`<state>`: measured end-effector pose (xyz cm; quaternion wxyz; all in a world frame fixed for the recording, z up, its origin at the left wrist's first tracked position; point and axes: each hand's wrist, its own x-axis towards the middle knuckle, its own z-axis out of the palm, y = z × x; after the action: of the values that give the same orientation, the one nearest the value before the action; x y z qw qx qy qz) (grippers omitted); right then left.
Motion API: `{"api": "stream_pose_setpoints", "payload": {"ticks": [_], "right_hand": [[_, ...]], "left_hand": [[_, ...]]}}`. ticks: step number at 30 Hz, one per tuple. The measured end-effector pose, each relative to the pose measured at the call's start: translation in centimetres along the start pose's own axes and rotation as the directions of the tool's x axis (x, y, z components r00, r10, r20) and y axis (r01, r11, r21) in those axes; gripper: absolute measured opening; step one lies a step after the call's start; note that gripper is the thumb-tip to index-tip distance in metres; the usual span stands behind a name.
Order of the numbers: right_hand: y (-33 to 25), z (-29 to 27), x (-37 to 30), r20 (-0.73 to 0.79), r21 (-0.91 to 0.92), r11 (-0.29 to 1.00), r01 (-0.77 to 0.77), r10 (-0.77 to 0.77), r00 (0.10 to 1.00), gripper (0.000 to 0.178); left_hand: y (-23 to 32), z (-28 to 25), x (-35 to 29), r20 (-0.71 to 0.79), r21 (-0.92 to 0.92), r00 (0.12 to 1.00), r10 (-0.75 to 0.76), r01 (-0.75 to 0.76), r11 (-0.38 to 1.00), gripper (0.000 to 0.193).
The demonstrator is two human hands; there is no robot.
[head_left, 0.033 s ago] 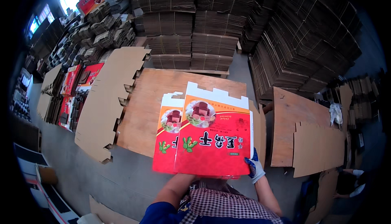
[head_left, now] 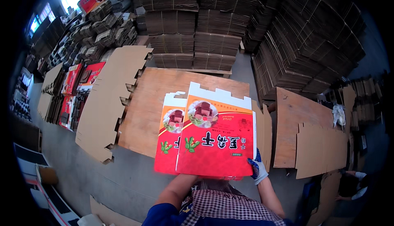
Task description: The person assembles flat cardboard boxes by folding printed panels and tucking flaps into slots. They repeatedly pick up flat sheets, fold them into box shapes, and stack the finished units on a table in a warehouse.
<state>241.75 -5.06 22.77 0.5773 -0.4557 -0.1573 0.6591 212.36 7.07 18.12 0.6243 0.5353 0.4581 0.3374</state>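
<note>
Two flat red printed carton sheets overlap in front of me. The front sheet lies over the right part of the rear sheet; both have white notched flaps at the far edge. My right hand, in a blue and white glove, is closed on the front sheet's near right corner. My left forearm runs under the sheets' near edge, and the sheets hide that hand and its fingers. Beneath and beyond them is a wooden board; the sheets' near part reaches past its front edge.
A large notched brown cardboard sheet lies left of the board. Bundled cardboard stacks rise behind, with more stacks at right. A second wooden board carries cardboard. Another person's sleeve shows at lower right.
</note>
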Motion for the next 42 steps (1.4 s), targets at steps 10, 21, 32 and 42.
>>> {"api": "stream_pose_setpoints", "payload": {"ticks": [10, 21, 32, 42], "right_hand": [[0.5, 5.4, -2.0, -0.075, 0.157, 0.985, 0.063, -0.052, 0.996, 0.081], [-1.6, 9.7, -3.7, -0.098, 0.004, 0.965, 0.262, -0.261, 0.96, 0.081], [5.6, 0.6, 1.0, -0.177, -0.239, 0.929, 0.284, -0.329, 0.927, 0.089], [7.2, -0.6, -1.5, -0.098, -0.631, 0.764, 0.136, -0.253, 0.962, 0.088]], "left_hand": [[-3.1, -9.3, -2.7, 0.0, -0.807, 0.993, -0.12, 0.071, 0.586, 0.048], [-2.2, -12.1, -2.8, -0.282, -0.537, 0.958, 0.05, -0.201, 0.82, 0.045], [3.0, -13.8, -1.6, -0.061, -0.202, 0.99, -0.13, 0.116, 0.972, 0.073], [-0.9, -17.3, -3.3, 0.092, -0.777, 0.994, -0.052, 0.104, 0.621, 0.057]]}}
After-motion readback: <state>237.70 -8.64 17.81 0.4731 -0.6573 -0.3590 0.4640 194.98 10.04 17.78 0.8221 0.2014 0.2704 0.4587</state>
